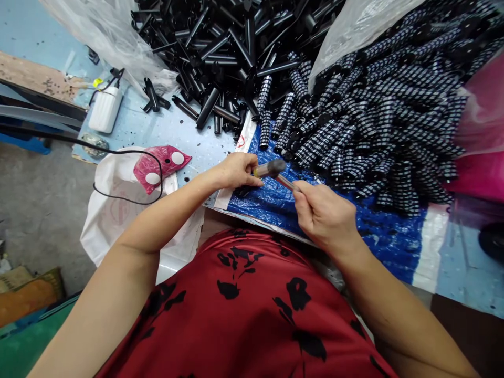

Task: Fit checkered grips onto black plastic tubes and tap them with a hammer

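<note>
My right hand [328,212] is wrapped round the thin handle of a small mallet [275,168]. The mallet has a dark rounded face on one end and a yellowish one on the other. Close to the yellowish end, my left hand [237,170] has its fingers bent together over the table edge. Something dark shows under those fingers, but the mallet head and the hand hide what it is. Beneath both hands lies a blue plastic sheet [271,199] with white borders. Just beyond it are black-and-white patterned tubes [388,126] in a big heap.
Plain black plastic tubes [207,107] are piled at the back, partly between clear plastic bags [114,42]. To the left are a white power adapter [105,109], a black cable [129,152], and a pink packet [161,165] on a white bag [112,210]. Pink plastic [482,157] borders the right.
</note>
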`<state>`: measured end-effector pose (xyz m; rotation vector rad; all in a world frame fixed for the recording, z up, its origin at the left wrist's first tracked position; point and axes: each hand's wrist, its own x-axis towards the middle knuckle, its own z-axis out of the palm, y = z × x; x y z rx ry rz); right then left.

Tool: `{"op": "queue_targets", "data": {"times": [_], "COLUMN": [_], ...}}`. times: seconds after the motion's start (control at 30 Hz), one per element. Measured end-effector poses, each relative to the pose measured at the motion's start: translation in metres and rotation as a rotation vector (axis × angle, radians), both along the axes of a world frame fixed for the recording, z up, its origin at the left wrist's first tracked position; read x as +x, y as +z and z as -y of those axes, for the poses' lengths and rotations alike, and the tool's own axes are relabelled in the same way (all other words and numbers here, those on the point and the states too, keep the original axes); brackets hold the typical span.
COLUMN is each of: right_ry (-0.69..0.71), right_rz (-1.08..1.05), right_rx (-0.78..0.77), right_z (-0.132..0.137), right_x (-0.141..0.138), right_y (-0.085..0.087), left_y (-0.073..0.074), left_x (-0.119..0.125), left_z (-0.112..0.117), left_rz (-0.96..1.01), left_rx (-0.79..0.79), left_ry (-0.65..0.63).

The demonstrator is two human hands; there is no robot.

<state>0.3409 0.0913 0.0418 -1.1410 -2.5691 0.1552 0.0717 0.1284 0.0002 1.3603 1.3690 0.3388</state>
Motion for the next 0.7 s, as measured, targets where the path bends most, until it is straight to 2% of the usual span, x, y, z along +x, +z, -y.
{"op": "queue_targets", "data": {"times": [0.1, 0.2, 0.27, 0.33, 0.43, 0.5, 0.57, 0.67, 0.7], "right_ry": [0.139, 0.251, 0.263, 0.249, 0.178, 0.130, 0.113, 0.105, 0.082], "right_rz": [-0.130, -0.007, 0.008, -0.075, -0.046, 0.063, 0.094, 0.024, 0.032], "right_rx": [0.099, 0.067, 0.023, 0.002, 0.082, 0.152, 0.160, 0.118, 0.089], "right_z": [0.010, 0.017, 0.018, 0.015, 0.008, 0.002, -0.006, -0.029, -0.040], "right_x": [-0.008, -0.012, -0.008, 0.004, 0.032, 0.049, 0.054, 0.029, 0.012], "right_y": [0.006, 0.001, -0.005, -0.010, -0.015, -0.016, -0.014, -0.008, -0.006], "left_y": [0.000, -0.002, -0.003, 0.001, 0.019, 0.037, 0.055, 0.078, 0.085], "left_x": [-0.001, 0.002, 0.008, 0.015, 0.006, -0.024, -0.074, -0.158, -0.177], "left_z": [-0.001, -0.002, -0.001, 0.001, 0.018, 0.043, 0.078, 0.127, 0.138], "left_rz": [0.002, -0.066, -0.153, -0.224, -0.223, -0.150, -0.139, -0.207, -0.249], "left_rx": [0.020, 0.024, 0.066, 0.139, 0.227, 0.247, 0.245, 0.077, 0.102], "left_ry": [-0.002, -0.010, -0.034, -0.039, -0.034, -0.090, -0.208, -0.408, -0.382]}}
